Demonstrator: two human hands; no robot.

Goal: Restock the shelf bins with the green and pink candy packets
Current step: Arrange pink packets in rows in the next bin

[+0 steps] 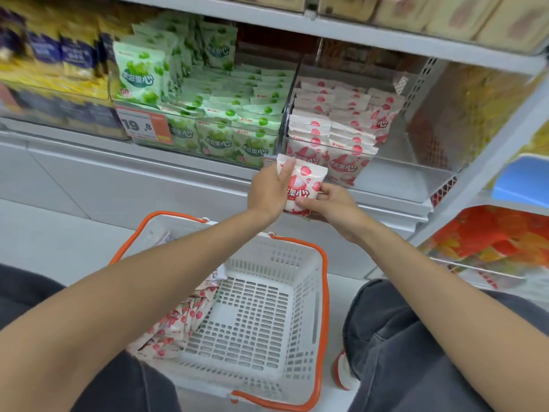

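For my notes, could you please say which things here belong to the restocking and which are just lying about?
Job: pink candy packet in left hand and right hand; pink-packet bin; green-packet bin; white basket; spare pink packets.
Lying about: yellow snack bags; price tag.

The left forearm (178, 278) hides part of the pink packets (178, 322) in the basket (303, 263). Blue and yellow packs (68, 55) at far left are blurred; top-shelf boxes (445, 16) are cut off.

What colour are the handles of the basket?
Orange handles on a white basket, seen best in the head view.
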